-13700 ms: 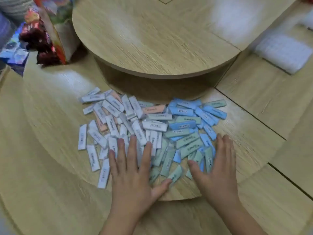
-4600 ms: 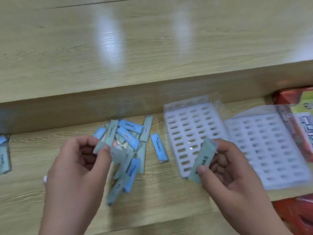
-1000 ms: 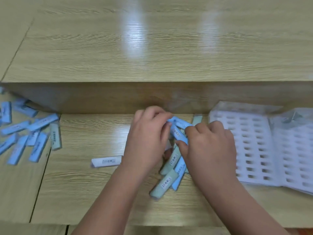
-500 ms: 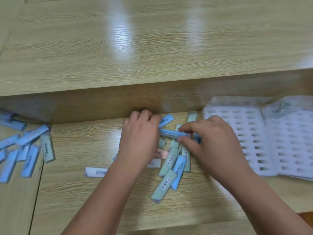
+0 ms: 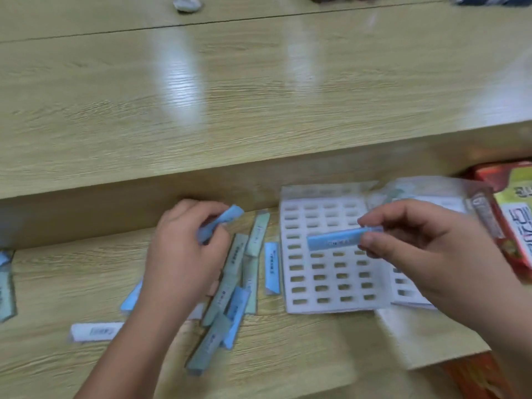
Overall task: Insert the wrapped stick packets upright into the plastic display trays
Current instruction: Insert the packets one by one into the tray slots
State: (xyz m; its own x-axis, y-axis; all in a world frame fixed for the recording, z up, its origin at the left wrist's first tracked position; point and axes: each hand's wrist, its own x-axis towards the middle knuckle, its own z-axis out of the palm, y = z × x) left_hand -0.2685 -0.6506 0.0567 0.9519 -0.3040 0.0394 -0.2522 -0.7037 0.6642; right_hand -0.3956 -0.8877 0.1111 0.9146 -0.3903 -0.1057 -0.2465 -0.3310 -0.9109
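A person's right hand (image 5: 426,254) pinches one end of a blue packet (image 5: 334,241) between thumb and fingertips. The packet lies nearly level, not upright, and reaches leftward from the fingers, over the slots of a white tray (image 5: 325,286). Whether it touches the tray cannot be told. The slots in view hold no packets.

The left hand (image 5: 184,254) has its fingers curled round a second blue packet (image 5: 227,223), whose end sticks out past the fingers, up and to the right. This hand is over a loose pile (image 5: 239,283) of blue and pale green packets lying flat on a wooden shelf (image 5: 72,277), just left of the tray. A white packet (image 5: 95,331) lies apart, left of the forearm.

A second tray (image 5: 408,296) sits partly behind the right hand, and a red box (image 5: 512,214) lies at the right edge. The picture is blurred.
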